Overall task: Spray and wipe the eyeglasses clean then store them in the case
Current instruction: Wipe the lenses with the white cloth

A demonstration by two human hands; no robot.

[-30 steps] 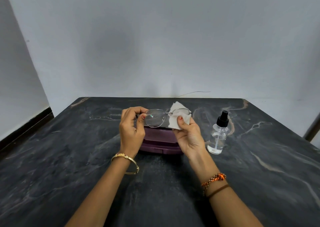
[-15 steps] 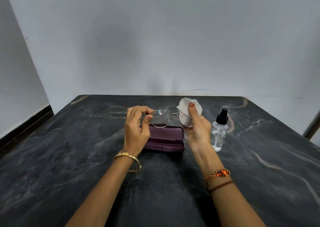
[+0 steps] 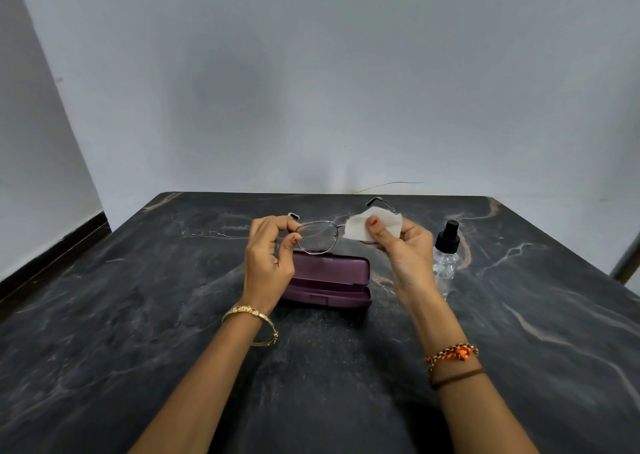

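Eyeglasses (image 3: 317, 237) now tilted flatter, cloth (image 3: 367, 227) moved over right lens

Both forearms extend forward, raised above the table (image 3: 104, 332). The left hand (image 3: 266, 263) has its grip closed, thumb and index finger pinching the eyeglasses (image 3: 317, 237) at the left lens edge. The right hand (image 3: 405, 249) has its grip closed on the cloth (image 3: 360, 227), thumb pressed on top. Bracelets encircle both wrists.
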